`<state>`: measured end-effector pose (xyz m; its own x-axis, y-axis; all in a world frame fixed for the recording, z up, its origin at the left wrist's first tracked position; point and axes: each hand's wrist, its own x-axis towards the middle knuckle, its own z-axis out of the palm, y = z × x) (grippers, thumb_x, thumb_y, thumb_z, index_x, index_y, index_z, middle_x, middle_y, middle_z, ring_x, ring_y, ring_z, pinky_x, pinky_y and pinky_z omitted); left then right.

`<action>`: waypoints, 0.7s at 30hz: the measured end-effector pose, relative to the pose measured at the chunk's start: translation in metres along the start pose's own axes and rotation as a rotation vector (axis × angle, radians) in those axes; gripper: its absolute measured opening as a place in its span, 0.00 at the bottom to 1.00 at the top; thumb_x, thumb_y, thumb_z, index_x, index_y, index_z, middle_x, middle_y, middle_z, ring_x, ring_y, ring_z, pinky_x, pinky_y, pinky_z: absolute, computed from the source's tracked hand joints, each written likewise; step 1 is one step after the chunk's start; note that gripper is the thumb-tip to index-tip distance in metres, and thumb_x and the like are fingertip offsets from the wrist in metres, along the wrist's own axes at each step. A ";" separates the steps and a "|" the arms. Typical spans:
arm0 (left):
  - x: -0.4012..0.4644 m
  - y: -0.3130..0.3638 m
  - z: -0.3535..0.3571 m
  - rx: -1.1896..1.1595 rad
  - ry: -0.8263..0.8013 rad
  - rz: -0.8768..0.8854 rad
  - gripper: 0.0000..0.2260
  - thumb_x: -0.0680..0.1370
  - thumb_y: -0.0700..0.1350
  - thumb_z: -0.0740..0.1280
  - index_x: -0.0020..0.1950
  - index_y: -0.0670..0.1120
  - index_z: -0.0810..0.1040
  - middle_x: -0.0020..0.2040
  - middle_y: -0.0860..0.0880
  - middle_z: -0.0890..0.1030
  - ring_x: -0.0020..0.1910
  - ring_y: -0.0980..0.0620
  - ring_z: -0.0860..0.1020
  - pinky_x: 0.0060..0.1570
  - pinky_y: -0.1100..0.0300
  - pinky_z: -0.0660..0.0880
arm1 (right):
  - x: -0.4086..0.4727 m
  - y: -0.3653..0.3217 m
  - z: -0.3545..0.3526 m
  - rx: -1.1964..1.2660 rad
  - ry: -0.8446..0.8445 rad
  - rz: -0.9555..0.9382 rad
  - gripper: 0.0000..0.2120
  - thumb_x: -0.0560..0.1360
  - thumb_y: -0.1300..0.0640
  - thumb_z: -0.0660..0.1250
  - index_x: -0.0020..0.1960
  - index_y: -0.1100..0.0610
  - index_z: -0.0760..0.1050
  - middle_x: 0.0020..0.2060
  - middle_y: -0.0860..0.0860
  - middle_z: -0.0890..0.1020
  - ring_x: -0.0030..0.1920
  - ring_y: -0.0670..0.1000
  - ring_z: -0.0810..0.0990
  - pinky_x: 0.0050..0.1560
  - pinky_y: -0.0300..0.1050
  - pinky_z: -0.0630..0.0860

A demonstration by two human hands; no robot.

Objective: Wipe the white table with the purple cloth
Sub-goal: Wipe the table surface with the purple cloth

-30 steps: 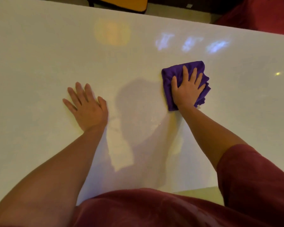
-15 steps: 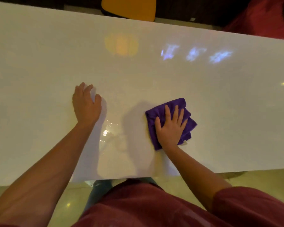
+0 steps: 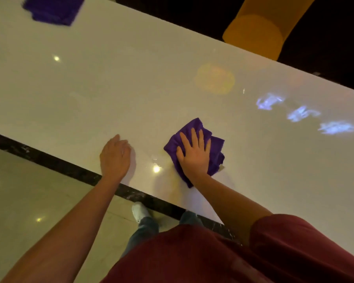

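The glossy white table (image 3: 114, 84) runs slantwise across the view, its dark front edge near my body. A folded purple cloth (image 3: 216, 149) lies close to that edge. My right hand (image 3: 194, 153) presses flat on the cloth with straight, spread fingers. My left hand (image 3: 114, 155) rests on the bare tabletop just left of it, fingers bent loosely and holding nothing.
A second purple cloth (image 3: 52, 10) lies far off at the table's upper left. A yellow chair (image 3: 260, 27) stands behind the far edge. Light reflections dot the surface. The pale tiled floor (image 3: 29, 201) and my shoe (image 3: 139, 211) show below the near edge.
My right hand has drawn the cloth back toward the near edge. My left hand slid back too and curled. The view has swung left, showing another cloth.
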<state>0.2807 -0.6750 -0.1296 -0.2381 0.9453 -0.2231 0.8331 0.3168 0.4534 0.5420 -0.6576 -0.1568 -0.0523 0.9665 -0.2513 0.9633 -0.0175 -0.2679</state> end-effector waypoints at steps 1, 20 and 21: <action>0.004 0.000 -0.007 -0.087 0.006 -0.040 0.18 0.87 0.46 0.59 0.72 0.40 0.77 0.74 0.39 0.75 0.73 0.39 0.72 0.76 0.46 0.65 | 0.001 -0.015 0.003 -0.001 -0.024 -0.023 0.27 0.88 0.40 0.49 0.86 0.44 0.56 0.87 0.52 0.54 0.86 0.58 0.47 0.85 0.65 0.42; 0.012 -0.127 -0.140 -0.621 -0.144 -0.289 0.14 0.84 0.50 0.63 0.69 0.48 0.76 0.65 0.46 0.80 0.60 0.48 0.80 0.63 0.51 0.75 | 0.039 -0.269 -0.023 0.839 -0.111 0.167 0.14 0.79 0.50 0.74 0.64 0.48 0.80 0.55 0.49 0.85 0.58 0.55 0.84 0.53 0.44 0.75; 0.020 -0.123 -0.150 -0.665 -0.150 -0.283 0.15 0.84 0.51 0.64 0.69 0.48 0.76 0.64 0.46 0.81 0.58 0.49 0.81 0.61 0.51 0.76 | 0.043 -0.276 -0.030 0.938 -0.113 0.209 0.14 0.77 0.48 0.76 0.61 0.47 0.80 0.52 0.48 0.85 0.55 0.54 0.85 0.52 0.45 0.77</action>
<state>0.0986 -0.6836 -0.0609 -0.2886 0.8149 -0.5026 0.2604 0.5720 0.7778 0.2822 -0.6037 -0.0657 0.0240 0.8910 -0.4535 0.3569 -0.4313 -0.8286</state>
